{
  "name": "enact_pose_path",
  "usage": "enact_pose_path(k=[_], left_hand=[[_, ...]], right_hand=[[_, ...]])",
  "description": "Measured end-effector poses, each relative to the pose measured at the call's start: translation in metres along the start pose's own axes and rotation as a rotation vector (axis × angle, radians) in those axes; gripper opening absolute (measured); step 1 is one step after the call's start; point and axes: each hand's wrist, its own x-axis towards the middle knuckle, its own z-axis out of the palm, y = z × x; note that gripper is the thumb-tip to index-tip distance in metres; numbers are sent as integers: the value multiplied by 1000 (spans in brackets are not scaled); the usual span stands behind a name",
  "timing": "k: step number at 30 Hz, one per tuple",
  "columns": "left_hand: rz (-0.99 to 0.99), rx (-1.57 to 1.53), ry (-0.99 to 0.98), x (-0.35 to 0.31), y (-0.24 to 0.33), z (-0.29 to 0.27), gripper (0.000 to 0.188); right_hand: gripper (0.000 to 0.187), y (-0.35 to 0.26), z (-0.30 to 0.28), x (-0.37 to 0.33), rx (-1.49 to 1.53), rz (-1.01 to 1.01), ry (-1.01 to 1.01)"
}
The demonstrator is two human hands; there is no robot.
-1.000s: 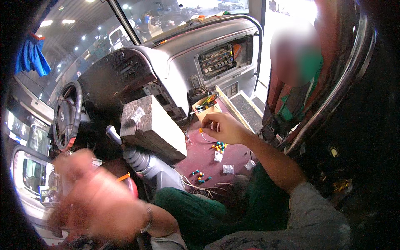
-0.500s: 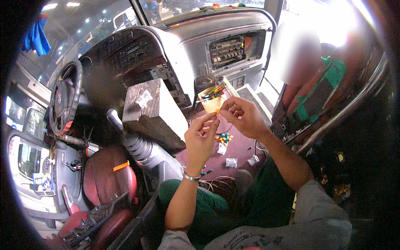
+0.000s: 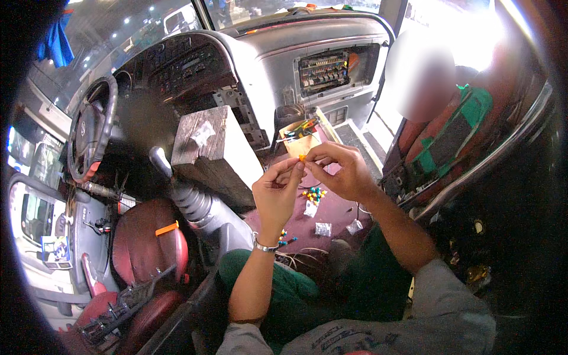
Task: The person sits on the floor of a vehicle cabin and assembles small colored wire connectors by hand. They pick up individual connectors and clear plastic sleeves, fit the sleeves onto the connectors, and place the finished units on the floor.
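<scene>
Right of the rough grey-brown wooden block point(image 3: 198, 155), the left hand point(image 3: 278, 192) and right hand point(image 3: 343, 174) meet, fingertips pinching; lower right of it, a loose yellow-and-teal heap point(image 3: 315, 194) seems unworked; one tiny orange piece point(image 3: 302, 158), between both hands, seems underway.

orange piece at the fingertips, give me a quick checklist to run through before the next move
1. Orange piece gripped by the right hand: ok, pinched at the fingertips.
2. Left hand also gripping it: cannot tell; its fingertips are close, but contact is unclear.
3. Pile of small coloured pieces in sight: ok, on the red floor below the hands.
4. Second group of small pieces fully visible: not ok, partly hidden by the left wrist.
5. Clear packet on the floor sealed: cannot tell, too small.
</scene>
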Motion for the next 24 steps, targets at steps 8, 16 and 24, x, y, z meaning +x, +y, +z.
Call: enact_pose_path(k=[8, 16, 24], left_hand=[[266, 336, 44, 1, 5, -2, 19], [258, 246, 1, 2, 2, -4, 10], [160, -11, -27, -6, 6, 5, 16]], right_hand=[[13, -5, -2, 2, -123, -89, -30], [17, -10, 6, -2, -74, -110, -5], [11, -23, 10, -2, -157, -188, 56]])
